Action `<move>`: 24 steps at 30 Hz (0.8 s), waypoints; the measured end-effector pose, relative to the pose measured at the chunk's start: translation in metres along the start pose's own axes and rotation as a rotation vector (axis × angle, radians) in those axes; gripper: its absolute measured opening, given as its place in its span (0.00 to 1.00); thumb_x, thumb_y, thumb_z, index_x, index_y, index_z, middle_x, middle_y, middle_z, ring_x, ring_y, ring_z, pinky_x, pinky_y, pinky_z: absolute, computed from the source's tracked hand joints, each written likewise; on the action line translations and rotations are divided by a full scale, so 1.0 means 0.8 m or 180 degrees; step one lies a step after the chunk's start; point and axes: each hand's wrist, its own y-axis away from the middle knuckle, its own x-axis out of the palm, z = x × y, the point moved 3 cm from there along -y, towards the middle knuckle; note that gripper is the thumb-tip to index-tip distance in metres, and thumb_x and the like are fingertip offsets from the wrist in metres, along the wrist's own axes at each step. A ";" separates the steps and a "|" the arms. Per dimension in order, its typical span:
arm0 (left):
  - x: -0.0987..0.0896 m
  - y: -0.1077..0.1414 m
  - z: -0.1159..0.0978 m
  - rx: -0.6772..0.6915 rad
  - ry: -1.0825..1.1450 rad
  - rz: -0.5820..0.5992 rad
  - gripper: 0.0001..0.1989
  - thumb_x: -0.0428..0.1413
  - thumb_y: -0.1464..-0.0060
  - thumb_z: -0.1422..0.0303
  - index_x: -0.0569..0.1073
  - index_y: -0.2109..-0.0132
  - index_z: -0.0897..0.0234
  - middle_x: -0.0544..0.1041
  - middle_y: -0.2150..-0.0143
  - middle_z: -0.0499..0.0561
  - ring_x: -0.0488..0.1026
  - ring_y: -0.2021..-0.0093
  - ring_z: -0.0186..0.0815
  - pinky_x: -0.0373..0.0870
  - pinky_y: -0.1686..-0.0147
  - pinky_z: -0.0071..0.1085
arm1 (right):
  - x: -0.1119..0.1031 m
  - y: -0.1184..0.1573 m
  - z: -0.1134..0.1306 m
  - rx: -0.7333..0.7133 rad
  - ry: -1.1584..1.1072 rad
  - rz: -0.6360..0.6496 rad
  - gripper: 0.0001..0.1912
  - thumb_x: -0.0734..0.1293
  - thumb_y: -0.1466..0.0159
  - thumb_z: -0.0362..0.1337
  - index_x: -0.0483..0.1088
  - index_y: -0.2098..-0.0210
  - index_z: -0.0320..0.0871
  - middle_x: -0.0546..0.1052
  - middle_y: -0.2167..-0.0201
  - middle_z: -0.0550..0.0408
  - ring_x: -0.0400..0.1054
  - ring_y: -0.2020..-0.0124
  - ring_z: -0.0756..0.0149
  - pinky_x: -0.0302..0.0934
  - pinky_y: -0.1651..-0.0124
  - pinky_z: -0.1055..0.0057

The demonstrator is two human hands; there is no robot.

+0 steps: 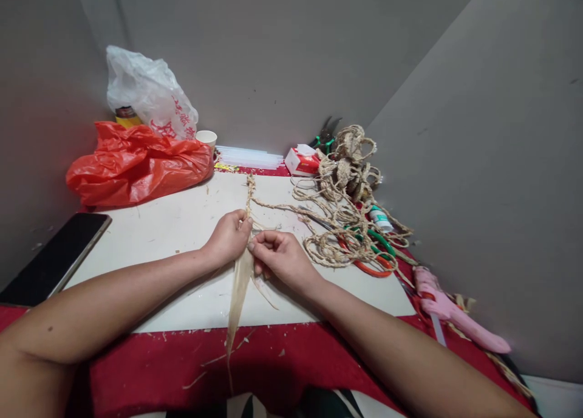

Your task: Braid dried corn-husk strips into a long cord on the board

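A pale braided cord (250, 190) runs up the middle of the white board (182, 217). My left hand (229, 239) is closed, thumb and fingers pinching the cord's lower end. Just right of it, my right hand (285, 260) pinches at the top of the dry fibre strands. From between the hands a wide, flat strip of dried husk (241, 284) hangs toward me, tapering past the board's front edge. Thin loose strands stick out around my right fingers. Exactly which strands each hand grips is partly hidden by the fingers.
Coiled braided rope (325, 248) lies on the right over orange-handled scissors (376, 271). Beyond are a tissue box (303, 163) and pliers (325, 135). A pink glue gun (455, 315) lies far right. On the left are a phone (54, 257), red bag (141, 166) and paper cup (206, 138).
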 end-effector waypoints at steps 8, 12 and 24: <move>0.002 0.002 -0.001 -0.0018 -0.0011 0.0016 0.12 0.47 0.47 0.66 0.60 0.76 0.64 0.59 0.82 0.42 0.57 0.79 0.27 0.52 0.77 0.25 | 0.004 -0.002 -0.004 -0.0070 -0.0037 0.0070 0.08 0.65 0.46 0.39 0.63 0.76 0.41 0.65 0.90 0.64 0.53 0.90 0.77 0.48 0.85 0.79; 0.003 0.001 0.000 -0.0030 0.0127 0.0007 0.11 0.48 0.47 0.66 0.61 0.76 0.64 0.59 0.81 0.42 0.56 0.79 0.27 0.52 0.77 0.25 | 0.002 -0.003 -0.003 -0.0364 0.0335 -0.0094 0.07 0.65 0.47 0.36 0.61 0.78 0.42 0.62 0.89 0.64 0.54 0.87 0.76 0.48 0.83 0.77; 0.003 0.002 0.008 -0.0368 0.0512 0.0053 0.12 0.48 0.47 0.63 0.62 0.75 0.63 0.61 0.83 0.42 0.56 0.81 0.27 0.52 0.78 0.25 | -0.034 0.009 0.039 -0.0901 -0.0434 -0.0333 0.09 0.60 0.38 0.42 0.59 0.70 0.45 0.67 0.79 0.61 0.62 0.78 0.72 0.61 0.71 0.72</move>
